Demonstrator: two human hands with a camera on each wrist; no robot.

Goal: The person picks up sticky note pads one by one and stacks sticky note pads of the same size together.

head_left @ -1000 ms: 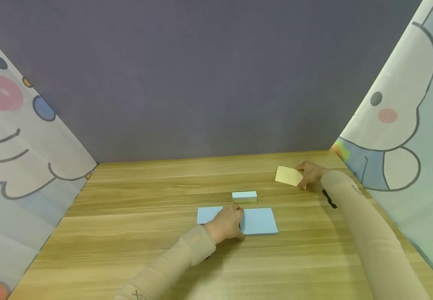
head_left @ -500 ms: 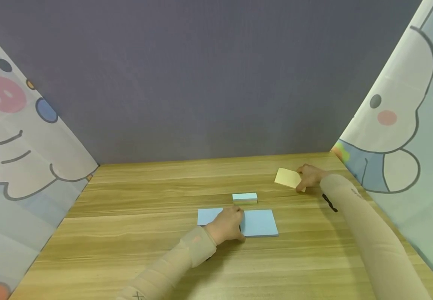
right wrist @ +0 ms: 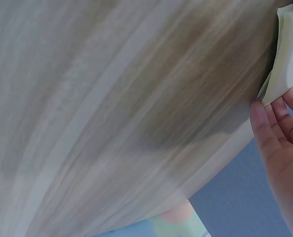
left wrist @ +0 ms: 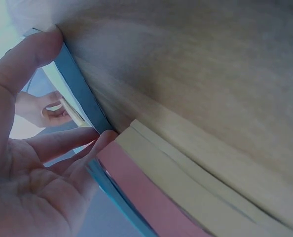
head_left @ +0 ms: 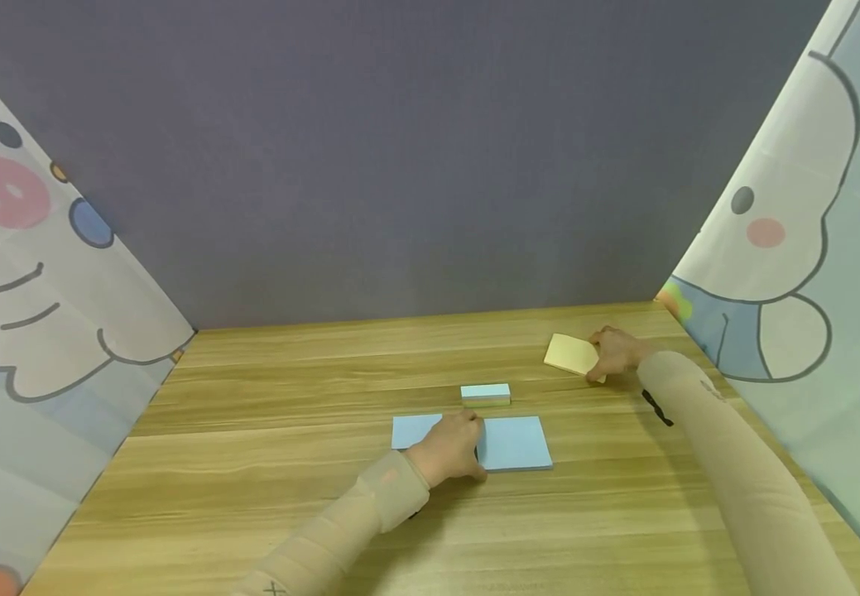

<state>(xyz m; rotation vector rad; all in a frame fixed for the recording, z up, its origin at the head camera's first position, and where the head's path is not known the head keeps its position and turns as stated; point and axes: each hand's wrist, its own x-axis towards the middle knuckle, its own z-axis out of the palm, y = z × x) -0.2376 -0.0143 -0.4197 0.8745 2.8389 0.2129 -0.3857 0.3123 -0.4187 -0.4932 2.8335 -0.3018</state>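
Note:
My left hand (head_left: 448, 447) grips a blue sticky note pad (head_left: 516, 443) by its near and far edges, close to the pad's left end. In the left wrist view, thumb and fingers span that thin blue pad (left wrist: 77, 84). Beside the hand lies a thicker layered pad (left wrist: 156, 182) with blue, pink and cream bands; its blue top (head_left: 413, 428) is partly covered by the hand. At the back right, my right hand (head_left: 616, 352) pinches a yellow sticky note pad (head_left: 573, 353) by its right side. The right wrist view shows fingertips on the pad's edge (right wrist: 284, 54).
A small block of notes (head_left: 485, 395), blue on top with a yellowish lower side, stands just behind the blue pads. All lie on a wooden table (head_left: 251, 463). A grey panel (head_left: 430, 165) rises at the back, with cartoon-printed sheets (head_left: 780, 207) at both sides.

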